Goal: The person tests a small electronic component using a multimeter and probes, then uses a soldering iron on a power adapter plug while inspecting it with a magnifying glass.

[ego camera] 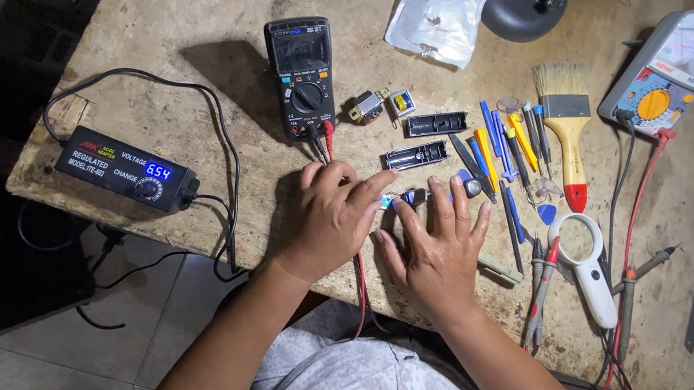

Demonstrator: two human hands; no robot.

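Left hand (pixel 330 217) grip: thumb and fingertips pinched together on a small electronic part (pixel 402 199) with a blue-green end, held just above the worktop (pixel 207 31). Right hand (pixel 438 246) grip: fingers spread apart and flat, palm down, fingertips resting on the other end of the same part. It isn't clamping anything, just pressing. The part sits between both hands, near the front edge of the worktop, mostly hidden by fingers, so I can't tell its full shape.

Just behind the hands: two dark oblong housing halves (pixel 416 156) lying side by side but apart, the farther one at (pixel 436 124). Behind the left hand, a black digital multimeter (pixel 302 78) stands flat, with red and black leads running from it toward the person under the left hand. Next to it is a small metal motor-like component (pixel 369 107) and a little yellow-blue block (pixel 402 101).

Right of the right hand: a row of blue and yellow pry tools and screwdrivers (pixel 500 144), then a flat paintbrush (pixel 568 130) with a red-tipped handle, and a white magnifier (pixel 585 262) near the front edge. Far right is an analogue meter (pixel 670 66).

Far left: a black adjustable power adapter (pixel 125 168) with a lit blue display, cable looping behind it. A white plastic bag (pixel 443 7) lies at the back.
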